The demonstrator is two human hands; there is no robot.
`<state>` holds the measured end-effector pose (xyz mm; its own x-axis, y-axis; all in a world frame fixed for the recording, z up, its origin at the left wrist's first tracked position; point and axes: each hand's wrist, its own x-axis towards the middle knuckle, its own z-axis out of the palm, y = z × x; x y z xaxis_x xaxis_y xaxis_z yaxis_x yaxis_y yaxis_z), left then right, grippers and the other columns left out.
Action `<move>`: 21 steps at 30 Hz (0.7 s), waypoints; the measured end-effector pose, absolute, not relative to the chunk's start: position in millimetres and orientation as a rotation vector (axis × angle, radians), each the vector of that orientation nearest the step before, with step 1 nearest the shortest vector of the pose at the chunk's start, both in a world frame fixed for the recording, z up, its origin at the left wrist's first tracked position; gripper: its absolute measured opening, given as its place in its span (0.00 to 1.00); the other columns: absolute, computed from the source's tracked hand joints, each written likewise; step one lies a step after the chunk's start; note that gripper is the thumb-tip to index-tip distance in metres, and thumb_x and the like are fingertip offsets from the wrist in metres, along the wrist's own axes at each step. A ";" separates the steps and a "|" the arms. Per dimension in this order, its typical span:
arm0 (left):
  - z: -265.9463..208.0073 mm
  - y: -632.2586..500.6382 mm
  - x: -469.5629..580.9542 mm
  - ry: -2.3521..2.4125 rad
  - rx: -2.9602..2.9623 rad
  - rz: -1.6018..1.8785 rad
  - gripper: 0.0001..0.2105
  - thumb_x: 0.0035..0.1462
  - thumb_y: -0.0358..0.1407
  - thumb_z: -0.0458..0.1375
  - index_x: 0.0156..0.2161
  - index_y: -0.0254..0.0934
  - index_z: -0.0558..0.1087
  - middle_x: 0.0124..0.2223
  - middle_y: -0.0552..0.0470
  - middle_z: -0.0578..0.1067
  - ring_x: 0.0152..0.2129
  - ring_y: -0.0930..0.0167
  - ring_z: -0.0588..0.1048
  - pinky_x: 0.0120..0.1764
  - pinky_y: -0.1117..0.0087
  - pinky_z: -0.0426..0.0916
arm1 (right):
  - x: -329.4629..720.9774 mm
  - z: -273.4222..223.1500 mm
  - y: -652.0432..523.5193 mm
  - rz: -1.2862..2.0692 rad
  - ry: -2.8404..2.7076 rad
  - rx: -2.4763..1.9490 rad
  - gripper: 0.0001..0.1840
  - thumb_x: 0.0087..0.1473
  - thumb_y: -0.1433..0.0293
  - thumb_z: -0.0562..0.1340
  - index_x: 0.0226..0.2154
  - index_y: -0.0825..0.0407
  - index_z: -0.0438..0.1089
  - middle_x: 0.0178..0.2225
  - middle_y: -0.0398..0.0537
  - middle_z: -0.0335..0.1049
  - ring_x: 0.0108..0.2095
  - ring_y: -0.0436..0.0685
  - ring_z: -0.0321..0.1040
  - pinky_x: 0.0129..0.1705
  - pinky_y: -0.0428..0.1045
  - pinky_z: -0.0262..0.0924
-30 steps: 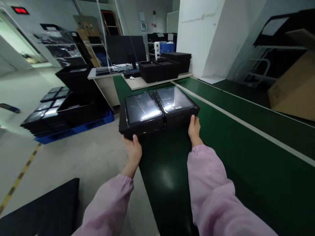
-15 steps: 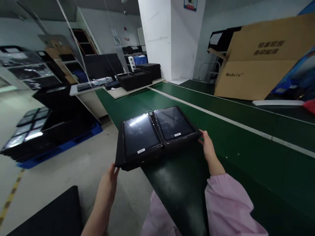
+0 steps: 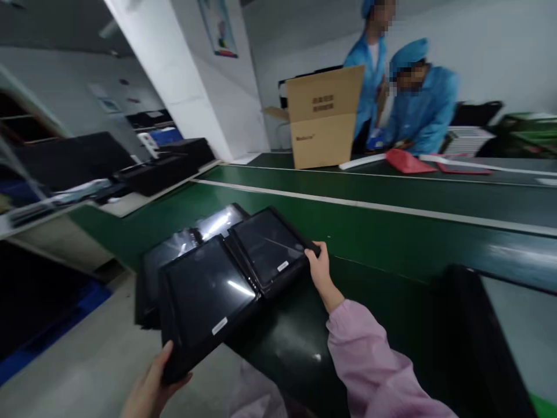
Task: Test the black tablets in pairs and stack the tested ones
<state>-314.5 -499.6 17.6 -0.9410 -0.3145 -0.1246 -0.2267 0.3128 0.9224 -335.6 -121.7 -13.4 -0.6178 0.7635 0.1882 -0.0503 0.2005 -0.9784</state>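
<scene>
Head view: two bare hands grasp a black tray point(image 3: 242, 264) holding two dark display panels point(image 3: 209, 287).
The tray spans between the hands: from the left hand point(image 3: 152, 381), gripping its left end at the picture's 7 o'clock, it extends towards 1 o'clock; from the right hand point(image 3: 319, 270), gripping its right end near 4 o'clock, towards 9. A second panel-filled tray point(image 3: 167, 253) lies beyond, towards 10; contact is unclear. An upright cardboard box point(image 3: 324, 122) stands at 1 o'clock.

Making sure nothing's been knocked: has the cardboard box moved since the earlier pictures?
No, not visibly: the box stands just right of the pillar, as before; the view shifted.
</scene>
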 end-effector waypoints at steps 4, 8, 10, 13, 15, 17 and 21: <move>13.5 -483.3 -308.3 -2.674 0.389 -1.787 0.17 0.53 0.56 0.63 0.34 0.46 0.69 0.31 0.48 0.76 0.33 0.56 0.79 0.34 0.55 0.81 | -202.2 -33.6 -110.4 1.302 -1.742 -0.787 0.19 0.68 0.57 0.66 0.52 0.53 0.73 0.48 0.49 0.76 0.43 0.55 0.76 0.45 0.55 0.76; 33.4 -453.3 -328.0 -3.052 -0.122 -1.355 0.24 0.46 0.65 0.56 0.30 0.45 0.71 0.30 0.43 0.78 0.33 0.49 0.81 0.40 0.46 0.80 | -90.4 -38.7 -131.0 1.101 -1.728 -0.871 0.21 0.68 0.52 0.65 0.46 0.53 0.73 0.40 0.46 0.75 0.37 0.54 0.74 0.41 0.53 0.74; 40.5 -432.1 -333.1 -3.027 -0.306 -1.250 0.24 0.43 0.64 0.57 0.28 0.45 0.71 0.31 0.40 0.79 0.39 0.43 0.81 0.48 0.40 0.78 | -54.0 -37.0 -146.8 1.002 -1.742 -0.908 0.26 0.65 0.44 0.63 0.43 0.51 0.72 0.37 0.48 0.74 0.38 0.58 0.74 0.41 0.57 0.75; 39.3 -396.4 -328.1 -2.864 -0.461 -1.160 0.21 0.48 0.57 0.56 0.36 0.41 0.75 0.50 0.30 0.80 0.62 0.36 0.70 0.64 0.33 0.64 | -29.9 -34.4 -165.6 0.870 -1.778 -0.936 0.33 0.60 0.37 0.62 0.46 0.48 0.74 0.49 0.61 0.75 0.56 0.75 0.71 0.54 0.71 0.72; 33.2 -368.0 -321.3 -2.778 -0.626 -1.110 0.20 0.54 0.51 0.54 0.43 0.40 0.77 0.60 0.31 0.77 0.70 0.44 0.63 0.70 0.39 0.56 | -34.4 -33.8 -166.5 0.817 -1.814 -0.921 0.35 0.61 0.37 0.60 0.52 0.48 0.74 0.60 0.65 0.69 0.68 0.80 0.60 0.63 0.78 0.63; 25.7 -333.4 -317.2 -2.745 -0.852 -1.081 0.19 0.58 0.46 0.54 0.49 0.41 0.78 0.63 0.35 0.77 0.69 0.53 0.68 0.71 0.49 0.59 | -52.2 -33.5 -153.2 0.797 -1.859 -0.894 0.35 0.64 0.39 0.58 0.58 0.48 0.72 0.65 0.65 0.66 0.72 0.79 0.55 0.68 0.78 0.58; 14.1 -255.0 -324.9 -2.730 -1.118 -0.989 0.24 0.58 0.43 0.57 0.57 0.35 0.77 0.67 0.34 0.75 0.67 0.54 0.70 0.69 0.51 0.63 | -102.9 -34.6 -99.1 0.787 -1.927 -0.904 0.34 0.65 0.45 0.61 0.60 0.52 0.72 0.64 0.70 0.67 0.70 0.79 0.59 0.69 0.77 0.58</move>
